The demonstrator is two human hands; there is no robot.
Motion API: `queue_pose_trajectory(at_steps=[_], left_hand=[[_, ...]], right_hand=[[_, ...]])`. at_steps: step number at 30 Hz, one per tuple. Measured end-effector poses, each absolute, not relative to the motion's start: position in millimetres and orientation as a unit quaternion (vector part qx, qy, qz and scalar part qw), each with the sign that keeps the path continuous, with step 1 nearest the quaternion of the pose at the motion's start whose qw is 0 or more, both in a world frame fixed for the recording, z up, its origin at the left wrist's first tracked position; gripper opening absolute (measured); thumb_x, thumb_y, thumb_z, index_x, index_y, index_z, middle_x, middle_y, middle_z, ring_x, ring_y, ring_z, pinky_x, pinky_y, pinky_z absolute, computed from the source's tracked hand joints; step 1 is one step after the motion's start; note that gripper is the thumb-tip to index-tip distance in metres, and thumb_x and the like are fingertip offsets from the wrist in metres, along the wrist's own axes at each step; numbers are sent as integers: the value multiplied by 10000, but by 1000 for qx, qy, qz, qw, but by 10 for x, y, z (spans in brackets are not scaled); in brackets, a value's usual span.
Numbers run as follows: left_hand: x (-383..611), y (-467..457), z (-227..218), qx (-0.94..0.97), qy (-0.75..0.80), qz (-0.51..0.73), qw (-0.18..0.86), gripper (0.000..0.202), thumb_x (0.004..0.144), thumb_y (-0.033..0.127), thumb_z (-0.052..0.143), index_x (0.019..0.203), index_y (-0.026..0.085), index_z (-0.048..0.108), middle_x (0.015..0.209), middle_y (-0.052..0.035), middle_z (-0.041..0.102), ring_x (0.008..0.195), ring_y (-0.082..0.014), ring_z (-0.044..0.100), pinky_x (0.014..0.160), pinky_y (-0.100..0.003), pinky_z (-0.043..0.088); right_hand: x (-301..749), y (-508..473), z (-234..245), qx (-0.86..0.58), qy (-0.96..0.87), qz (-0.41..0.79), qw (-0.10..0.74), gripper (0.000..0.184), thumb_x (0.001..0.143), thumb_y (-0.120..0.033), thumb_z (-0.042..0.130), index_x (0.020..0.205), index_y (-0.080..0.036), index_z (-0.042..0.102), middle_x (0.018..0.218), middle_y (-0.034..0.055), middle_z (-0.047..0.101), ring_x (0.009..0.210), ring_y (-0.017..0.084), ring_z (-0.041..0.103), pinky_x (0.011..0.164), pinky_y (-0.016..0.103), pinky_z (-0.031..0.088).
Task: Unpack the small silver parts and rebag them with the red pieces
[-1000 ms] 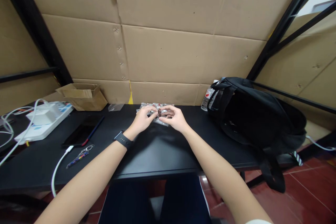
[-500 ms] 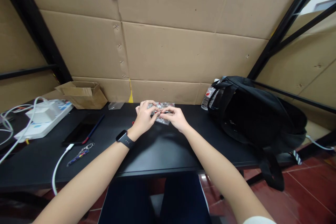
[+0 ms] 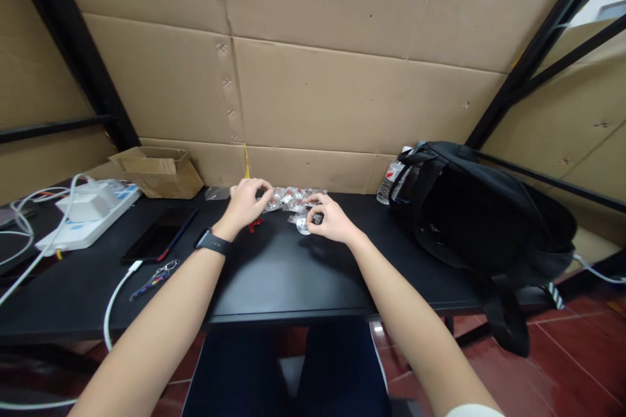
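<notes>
My right hand (image 3: pixel 330 220) is closed in a pinch at the edge of a small round silvery piece (image 3: pixel 303 227) low over the black table. Crinkled clear plastic lies by that piece. To the left, my left hand (image 3: pixel 246 203) has its thumb and index finger curled together; whether anything small is between them I cannot make out. Behind and between the hands lie several clear plastic packets (image 3: pixel 292 198) with silvery and red bits inside. A small red item (image 3: pixel 255 225) rests on the table just below my left hand.
On the left are a power strip (image 3: pixel 98 225) with white cables, a cardboard box (image 3: pixel 159 172), a dark tablet (image 3: pixel 154 234), a pen (image 3: pixel 178 233) and a keyring (image 3: pixel 155 279). A water bottle (image 3: pixel 388 182) and black backpack (image 3: pixel 484 221) stand right. Cardboard (image 3: pixel 317 104) walls the back.
The hands were together over the packets and have moved apart, my left hand leftward and my right hand slightly nearer me. The round silvery piece and the red item now show.
</notes>
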State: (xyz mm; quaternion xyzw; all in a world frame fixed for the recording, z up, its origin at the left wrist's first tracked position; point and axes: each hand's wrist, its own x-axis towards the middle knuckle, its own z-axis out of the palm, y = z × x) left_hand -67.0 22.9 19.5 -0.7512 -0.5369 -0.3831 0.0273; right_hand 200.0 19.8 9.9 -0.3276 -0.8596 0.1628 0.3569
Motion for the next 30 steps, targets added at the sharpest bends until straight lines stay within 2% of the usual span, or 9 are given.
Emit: queue_pose_trajectory(at_steps=[5, 7, 12, 16, 19, 22, 24, 26, 30], left_hand=[[-1101, 375, 99, -817, -547, -178, -46, 147, 807, 417, 659, 812, 302, 750, 991, -13, 767, 1000, -277, 649, 884, -369, 415], [-1117, 405, 32, -813, -564, -135, -50, 127, 755, 413, 699, 798, 310, 759, 950, -20, 770, 994, -291, 656, 872, -375, 417], [-969, 427, -76, -775, -619, -124, -24, 169, 726, 443, 697, 729, 283, 749, 869, -60, 776, 946, -323, 661, 880, -432, 402], [-909, 419, -104, -779, -614, -118, -49, 124, 740, 395, 668, 737, 283, 721, 799, -28, 770, 915, -294, 679, 910, -430, 367], [-905, 410, -121, -786, -598, -143, -64, 183, 738, 376, 683, 903, 298, 697, 865, -12, 773, 924, -281, 688, 923, -420, 346], [-901, 401, -127, -789, -591, -161, -33, 278, 734, 383, 700, 997, 296, 671, 977, -40, 768, 977, -301, 674, 936, -431, 338], [-896, 393, -122, -783, -605, -145, -4, 234, 735, 401, 702, 935, 282, 686, 989, -64, 762, 985, -322, 662, 942, -456, 333], [-889, 385, -111, -779, -616, -115, 3, 146, 752, 399, 687, 820, 272, 705, 933, -69, 760, 964, -330, 657, 942, -482, 323], [-865, 366, -93, -791, -603, -100, -21, 93, 773, 311, 646, 715, 271, 706, 812, -42, 751, 902, -311, 661, 929, -502, 302]], right_hand=[[2017, 93, 176, -289, -905, 181, 256, 85, 688, -127, 772, 701, -211, 766, 1231, 47, 644, 1123, 238, 624, 1030, 361, 438], [2012, 75, 181, -284, -913, 195, 220, 81, 698, -138, 776, 700, -219, 773, 1234, 41, 653, 1116, 241, 630, 1006, 353, 455], [1993, 74, 177, -265, -914, 227, 209, 98, 683, -131, 794, 707, -223, 774, 1238, 33, 662, 1091, 233, 646, 974, 340, 469], [2072, 160, 165, -254, -912, 237, 219, 34, 767, -201, 762, 798, -214, 769, 1157, 42, 696, 1032, 213, 659, 945, 329, 479], [2236, 301, 116, -332, -891, 176, 256, 187, 785, -178, 719, 965, -215, 752, 1035, 42, 719, 953, 205, 665, 881, 313, 495], [2426, 450, 40, -446, -858, 115, 226, 410, 675, -155, 791, 1080, -190, 740, 1127, 97, 701, 992, 237, 665, 887, 314, 499], [2516, 520, -3, -479, -850, 124, 178, 478, 615, -200, 854, 1081, -181, 749, 1124, 114, 711, 982, 257, 677, 876, 318, 507], [2560, 560, -30, -486, -845, 155, 159, 448, 610, -220, 868, 1045, -194, 762, 1037, 90, 744, 903, 245, 694, 825, 312, 518], [2570, 588, -52, -481, -832, 194, 199, 375, 607, -176, 855, 970, -220, 772, 902, 32, 762, 780, 192, 692, 731, 269, 509]])
